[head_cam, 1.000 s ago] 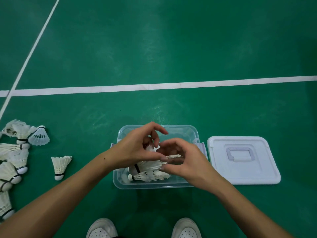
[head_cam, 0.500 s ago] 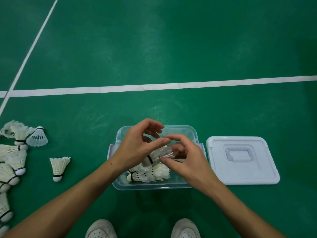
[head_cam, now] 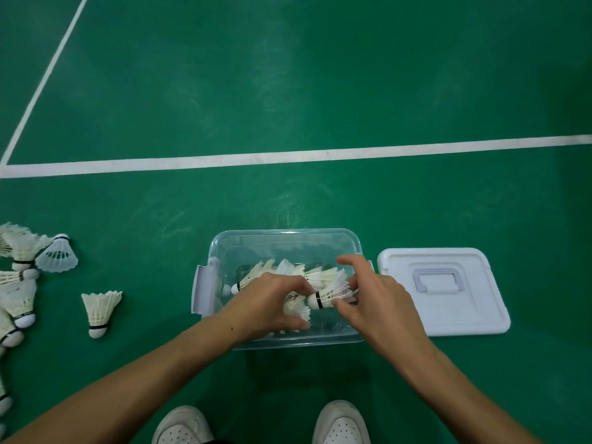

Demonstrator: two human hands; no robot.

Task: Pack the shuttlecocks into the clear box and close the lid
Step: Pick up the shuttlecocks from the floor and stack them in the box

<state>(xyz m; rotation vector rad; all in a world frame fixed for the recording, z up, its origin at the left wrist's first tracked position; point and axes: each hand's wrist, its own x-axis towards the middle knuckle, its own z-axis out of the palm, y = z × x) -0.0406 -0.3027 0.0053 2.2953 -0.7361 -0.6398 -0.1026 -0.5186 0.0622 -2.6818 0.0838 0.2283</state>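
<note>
A: Where is the shuttlecock (head_cam: 323, 298) being packed right now?

B: Low centre of the frame, inside the clear box (head_cam: 285, 240), lying on its side with the cork pointing left. The right hand (head_cam: 381, 302) pinches its feather skirt between thumb and fingers, the index finger lifted and straighter above it. Probably it's held by the skirt so the cork can be steered in among the others.

A: And the other hand?

B: The left hand (head_cam: 272, 304) sits curled over the shuttlecocks already in the box (head_cam: 288, 270), fingers bent down onto the feathers. I think it's holding or pressing one beneath the palm, but the hand hides that, so I wouldn't swear to it. Steadying the pile would make room for the new one.

A: The lid?

B: The white lid (head_cam: 448, 318) lies flat on the green floor (head_cam: 320, 91) just right of the box, handle up, near enough for closing later.

A: Much left?

B: Yes. One loose shuttlecock (head_cam: 101, 309) stands left of the box, and a heap of shuttlecocks (head_cam: 19, 283) lies at the left edge, below the white court line (head_cam: 288, 157).
</note>
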